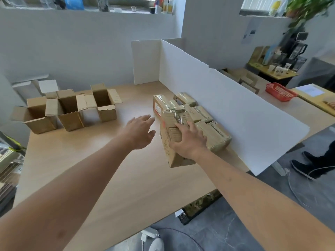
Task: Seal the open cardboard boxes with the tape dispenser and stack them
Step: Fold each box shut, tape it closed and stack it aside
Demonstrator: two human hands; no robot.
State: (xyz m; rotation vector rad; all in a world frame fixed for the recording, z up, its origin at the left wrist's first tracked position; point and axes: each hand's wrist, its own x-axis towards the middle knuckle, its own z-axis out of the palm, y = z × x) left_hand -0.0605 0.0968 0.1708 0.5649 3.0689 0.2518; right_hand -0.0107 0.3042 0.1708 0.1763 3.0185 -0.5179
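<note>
Wooden table point(101, 160) fills the middle of the frame, its front edge cut off at the bottom. White foam board point(226, 105) stands along its right side, running from the upper centre down to the right. Against that board lies a group of sealed boxes point(197, 113), glossy with tape, filed in a row whose length follows the board. At centre right the held box point(171, 142) is tilted, its long axis running from the lower right up toward the top of the frame; its near end is partly hidden by the wrist. Three open boxes point(70, 109) stand upright at the left, flaps raised. Right hand point(188, 140) grips the held box from above, fingers curled over its top. Left hand point(141, 131) hovers just left of it, fingers spread and relaxed, touching nothing.
</note>
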